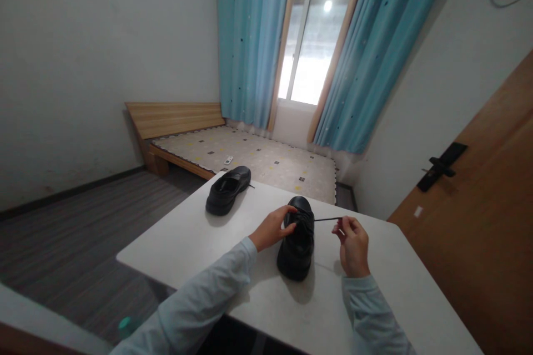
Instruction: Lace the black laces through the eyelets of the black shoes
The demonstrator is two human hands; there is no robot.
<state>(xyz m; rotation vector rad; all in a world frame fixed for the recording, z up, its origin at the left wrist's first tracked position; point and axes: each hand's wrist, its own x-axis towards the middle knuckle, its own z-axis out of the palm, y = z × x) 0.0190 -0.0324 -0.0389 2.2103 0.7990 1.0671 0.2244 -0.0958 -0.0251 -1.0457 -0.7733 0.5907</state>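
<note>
Close to the person's edge of the white tabletop (200, 244) stands a black shoe (296, 244), toe pointing away toward the window, with both hands working at its lacing. On the shoe's near-left side, the left hand (272, 228) rests against the upper, its fingers (289, 212) curled together over the tongue area and pressing on the shoe there. Just beside the shoe on the other side, the right hand (353, 245) is raised a little off the tabletop, its fingers (341, 227) pinched shut on the end of a thin black lace (327, 219), which runs taut and nearly level from the shoe's top to that pinch. Both arms wear pale light-blue sleeves (216, 283). Farther off, near the tabletop's far-left corner and well apart from the hands, a second black shoe (228, 189) lies with its opening turned toward the camera and a short lace end showing at its right. Beyond the tabletop sits a low wooden bed (250, 155) with a patterned mattress, and behind it a bright window (310, 50) framed by blue curtains (250, 39). A brown wooden door (491, 222) with a dark handle (442, 165) fills the right side.
</note>
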